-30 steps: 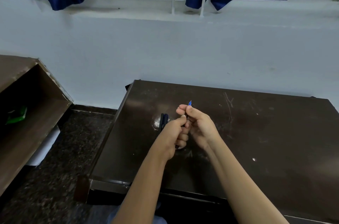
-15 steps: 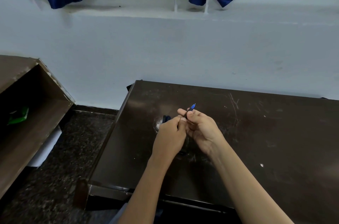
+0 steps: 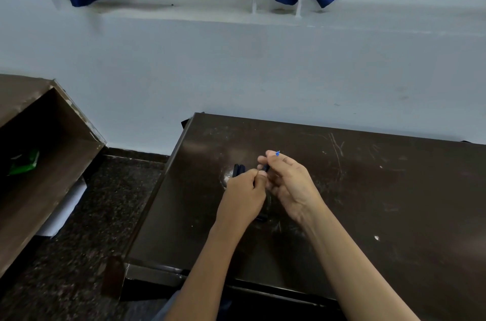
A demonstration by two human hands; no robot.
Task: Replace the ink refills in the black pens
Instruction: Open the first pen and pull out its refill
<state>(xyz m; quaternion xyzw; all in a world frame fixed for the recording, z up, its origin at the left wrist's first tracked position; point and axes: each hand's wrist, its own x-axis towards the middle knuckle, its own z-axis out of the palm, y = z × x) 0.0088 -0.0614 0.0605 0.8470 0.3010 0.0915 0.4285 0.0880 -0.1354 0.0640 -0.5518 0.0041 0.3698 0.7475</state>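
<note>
Little has changed since a second ago: both hands stay together above the table (image 3: 368, 189). The right hand (image 3: 289, 184) pinches the black pen (image 3: 267, 168), blue tip (image 3: 277, 153) poking past its fingers; the left hand (image 3: 243, 194), curled, seems to pinch its lower end. Spare pens (image 3: 238, 171) lie just beyond the left knuckles

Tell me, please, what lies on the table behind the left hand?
Black pens lie there side by side on the table; only their far ends show. The left hand covers the rest, so their number is unclear.
</note>
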